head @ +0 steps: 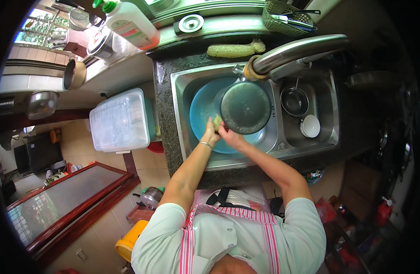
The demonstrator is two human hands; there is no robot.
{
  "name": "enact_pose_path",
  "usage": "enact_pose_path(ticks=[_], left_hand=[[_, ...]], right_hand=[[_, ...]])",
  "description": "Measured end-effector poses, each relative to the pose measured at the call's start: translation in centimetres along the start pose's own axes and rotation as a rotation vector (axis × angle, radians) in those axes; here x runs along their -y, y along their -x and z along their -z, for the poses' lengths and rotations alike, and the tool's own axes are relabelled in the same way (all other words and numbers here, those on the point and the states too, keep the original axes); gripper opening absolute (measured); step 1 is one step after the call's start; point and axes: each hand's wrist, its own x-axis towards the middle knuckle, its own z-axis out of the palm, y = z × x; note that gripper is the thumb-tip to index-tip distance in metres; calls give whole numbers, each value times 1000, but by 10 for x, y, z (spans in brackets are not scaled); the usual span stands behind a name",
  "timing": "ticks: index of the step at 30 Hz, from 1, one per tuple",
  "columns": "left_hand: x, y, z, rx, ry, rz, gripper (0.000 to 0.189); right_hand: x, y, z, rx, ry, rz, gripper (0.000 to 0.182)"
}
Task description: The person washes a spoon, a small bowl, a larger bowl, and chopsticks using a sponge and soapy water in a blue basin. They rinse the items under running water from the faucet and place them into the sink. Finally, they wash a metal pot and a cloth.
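My left hand (210,132), with a bracelet at its wrist, and my right hand (231,136) meet over a blue plastic basin (196,113) in the left sink bowl. Between their fingers is a small yellow-green piece (217,122), too small to name surely. Above the basin, a dark round cap (246,108) joins the end of the steel tap (299,49); it looks like a tap-mounted filter. It covers part of the basin and the area beside my right fingertips. Any water flow is hidden.
The right bowl (328,102) holds a small metal pan (294,101) and a white bowl (311,126). Behind the sink lies a pale green loofah (235,49). A detergent bottle (132,29) and a utensil basket (285,19) line the sill. A lidded plastic bin (120,120) stands left.
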Motion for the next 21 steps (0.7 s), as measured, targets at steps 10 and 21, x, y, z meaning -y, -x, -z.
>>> enact_pose_path(ticks=[10,21], left_hand=[[29,6,-43,-15,-370,-529,37],[26,12,-41,-35,-474,-484,39]], right_hand=[[-37,-55,2,-345,26,-272,35],[-34,-48,-10,-450,43,-106,28]])
